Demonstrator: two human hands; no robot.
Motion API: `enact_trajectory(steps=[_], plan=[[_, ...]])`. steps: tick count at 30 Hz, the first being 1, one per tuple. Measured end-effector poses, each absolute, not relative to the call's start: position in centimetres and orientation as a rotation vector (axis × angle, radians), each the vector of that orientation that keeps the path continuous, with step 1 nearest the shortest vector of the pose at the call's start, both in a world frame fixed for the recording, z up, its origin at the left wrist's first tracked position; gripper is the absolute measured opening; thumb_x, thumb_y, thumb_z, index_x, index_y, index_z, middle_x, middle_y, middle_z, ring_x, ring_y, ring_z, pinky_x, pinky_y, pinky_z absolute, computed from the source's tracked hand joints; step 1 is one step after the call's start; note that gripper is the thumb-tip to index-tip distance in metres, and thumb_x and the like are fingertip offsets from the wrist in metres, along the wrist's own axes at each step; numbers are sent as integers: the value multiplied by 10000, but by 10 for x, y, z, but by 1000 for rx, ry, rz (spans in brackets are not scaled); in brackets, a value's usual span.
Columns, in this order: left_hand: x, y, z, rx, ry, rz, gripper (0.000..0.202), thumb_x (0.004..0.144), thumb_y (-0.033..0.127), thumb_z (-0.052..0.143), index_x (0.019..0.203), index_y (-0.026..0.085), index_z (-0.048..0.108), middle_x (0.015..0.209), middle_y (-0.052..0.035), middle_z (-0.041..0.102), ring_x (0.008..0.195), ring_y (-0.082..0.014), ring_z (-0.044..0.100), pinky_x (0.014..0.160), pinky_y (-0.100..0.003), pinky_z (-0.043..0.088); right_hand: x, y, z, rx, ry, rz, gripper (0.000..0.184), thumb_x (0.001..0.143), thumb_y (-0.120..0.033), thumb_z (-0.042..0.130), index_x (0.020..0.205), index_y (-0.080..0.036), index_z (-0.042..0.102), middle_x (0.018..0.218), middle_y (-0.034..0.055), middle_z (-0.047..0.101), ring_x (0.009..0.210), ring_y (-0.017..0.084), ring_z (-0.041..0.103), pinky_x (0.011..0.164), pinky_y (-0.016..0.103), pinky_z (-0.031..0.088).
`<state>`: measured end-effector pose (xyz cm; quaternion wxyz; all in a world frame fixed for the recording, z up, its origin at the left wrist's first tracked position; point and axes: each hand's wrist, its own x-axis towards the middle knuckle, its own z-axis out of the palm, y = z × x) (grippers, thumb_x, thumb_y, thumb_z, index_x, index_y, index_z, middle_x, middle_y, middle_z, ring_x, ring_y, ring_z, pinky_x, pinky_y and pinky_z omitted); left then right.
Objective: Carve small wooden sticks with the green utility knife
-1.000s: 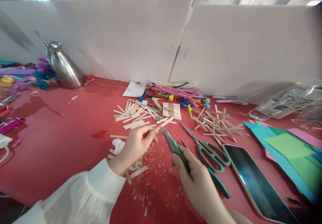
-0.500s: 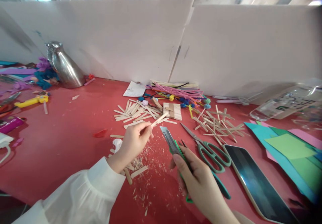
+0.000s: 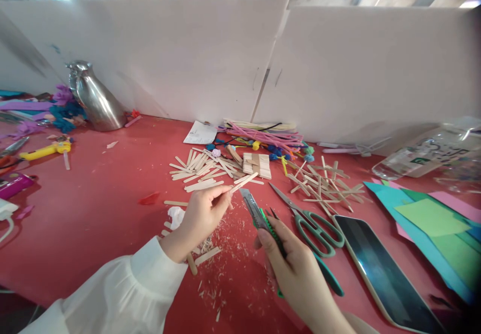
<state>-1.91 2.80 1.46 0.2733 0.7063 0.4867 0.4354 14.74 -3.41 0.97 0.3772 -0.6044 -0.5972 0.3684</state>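
Note:
My left hand [image 3: 201, 216] pinches a thin wooden craft stick [image 3: 244, 180] that points up and to the right. My right hand [image 3: 296, 269] is wrapped round a green utility knife [image 3: 259, 216] with its blade out, the tip just below the stick. Wood shavings [image 3: 225, 259] lie scattered on the red table [image 3: 93, 209] beneath both hands. A pile of loose craft sticks [image 3: 203, 169] lies just beyond my left hand.
Green-handled scissors [image 3: 311, 224] and a phone [image 3: 383, 269] lie right of the knife. Crossed sticks [image 3: 326, 184], pipe cleaners [image 3: 266, 138], coloured paper [image 3: 432, 219], a plastic bottle [image 3: 424, 153], a steel jug [image 3: 95, 98], a yellow glue gun [image 3: 45, 149] and white partition boards [image 3: 188, 58] surround the area.
My left hand tilted the stick up, then lowered it back toward the blade. A yellow glue gun appeared at the far left. My right hand barely shifted.

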Motion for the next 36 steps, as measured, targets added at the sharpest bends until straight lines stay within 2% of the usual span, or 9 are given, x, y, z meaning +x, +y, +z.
enact_trajectory(steps=[8, 15, 17, 21, 23, 25, 28, 32, 36], plan=[[-18, 28, 13, 1941, 1290, 1240, 241, 861, 257, 452, 797, 129, 645, 578, -6, 597, 500, -85, 482, 488, -196, 400, 144, -34, 11, -1539, -1469, 978, 354, 830, -492, 444, 892, -169, 576, 362, -99, 359, 288, 93, 337, 313, 210, 279], [-20, 29, 8, 2088, 1299, 1278, 234, 867, 243, 455, 831, 136, 660, 597, -4, 611, 527, -91, 511, 517, -203, 424, 146, -34, 13, -1554, -1508, 1049, 346, 842, -517, 410, 733, -205, 512, 399, -91, 378, 292, 80, 342, 309, 201, 278], [-21, 29, 8, 2172, 1311, 1262, 240, 873, 237, 447, 807, 141, 658, 592, -1, 597, 522, -89, 499, 514, -204, 414, 147, -33, 9, -1582, -1579, 1002, 338, 861, -495, 387, 747, -207, 521, 384, -89, 391, 273, 84, 348, 302, 203, 283], [-22, 30, 9, 2293, 1344, 1217, 266, 875, 212, 423, 735, 141, 638, 558, 8, 553, 504, -88, 460, 504, -204, 385, 152, -30, -2, -1552, -1822, 523, 313, 886, -376, 369, 925, -159, 591, 558, 11, 636, 397, 141, 562, 386, 224, 415], [-21, 29, 10, 2332, 1360, 1189, 280, 869, 200, 415, 687, 145, 620, 533, 16, 524, 495, -88, 436, 496, -200, 368, 153, -29, -7, -1494, -1933, 176, 340, 891, -302, 345, 970, -106, 611, 637, 65, 688, 474, 175, 634, 411, 236, 444], [-20, 29, 11, 2356, 1386, 1166, 289, 857, 192, 416, 636, 149, 597, 512, 22, 494, 485, -87, 407, 484, -195, 345, 154, -29, -9, -1471, -2012, -156, 373, 896, -248, 319, 975, -62, 632, 672, 94, 702, 448, 183, 637, 355, 247, 406], [-19, 28, 12, 2361, 1446, 1098, 302, 835, 179, 425, 565, 151, 557, 488, 33, 438, 473, -85, 353, 470, -197, 305, 153, -31, -7, -1525, -2091, -506, 378, 906, -208, 314, 988, -67, 655, 681, 79, 698, 416, 173, 625, 297, 263, 315], [-20, 28, 14, 2245, 1493, 998, 290, 804, 169, 447, 528, 152, 537, 471, 49, 358, 469, -83, 296, 449, -202, 255, 152, -33, 0, -1538, -2121, -668, 380, 927, -200, 305, 1026, -105, 660, 674, 53, 693, 466, 151, 639, 326, 253, 303], [-22, 30, 13, 2094, 1464, 1008, 250, 794, 186, 448, 594, 153, 595, 478, 49, 388, 463, -84, 313, 443, -207, 250, 152, -33, 3, -1464, -2076, -605, 396, 943, -248, 291, 1001, -136, 666, 676, 31, 700, 444, 119, 621, 345, 233, 321]])
